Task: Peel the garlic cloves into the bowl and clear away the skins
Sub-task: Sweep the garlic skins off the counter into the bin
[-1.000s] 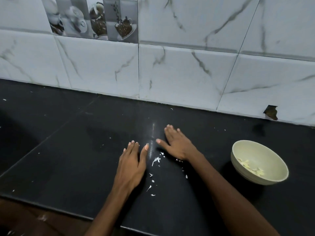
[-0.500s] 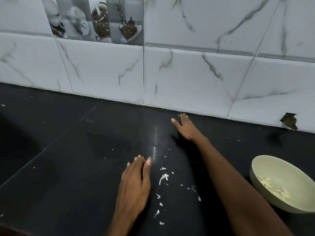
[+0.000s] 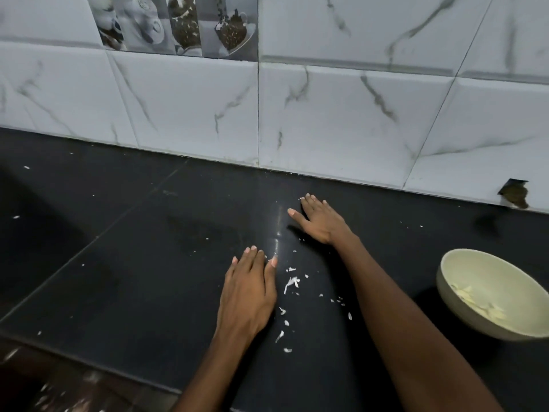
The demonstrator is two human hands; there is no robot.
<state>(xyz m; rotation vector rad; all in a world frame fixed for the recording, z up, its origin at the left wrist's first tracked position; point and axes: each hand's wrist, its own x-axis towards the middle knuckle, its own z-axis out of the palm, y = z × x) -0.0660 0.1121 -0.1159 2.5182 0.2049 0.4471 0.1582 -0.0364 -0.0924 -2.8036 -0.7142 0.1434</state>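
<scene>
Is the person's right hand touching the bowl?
Apart. In the head view the right hand lies flat near the wall, with bare black counter between it and the bowl.

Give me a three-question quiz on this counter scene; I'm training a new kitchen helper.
1. True or false: the bowl stands on the person's right.
2. What lies on the counter between the left hand and the right forearm?
A. garlic skins
B. a knife
C. whole bulbs
3. Fill in: both the left hand and the right hand lie ____ on the counter, holding nothing.

Key: 1 true; 2 A; 3 flat.
</scene>
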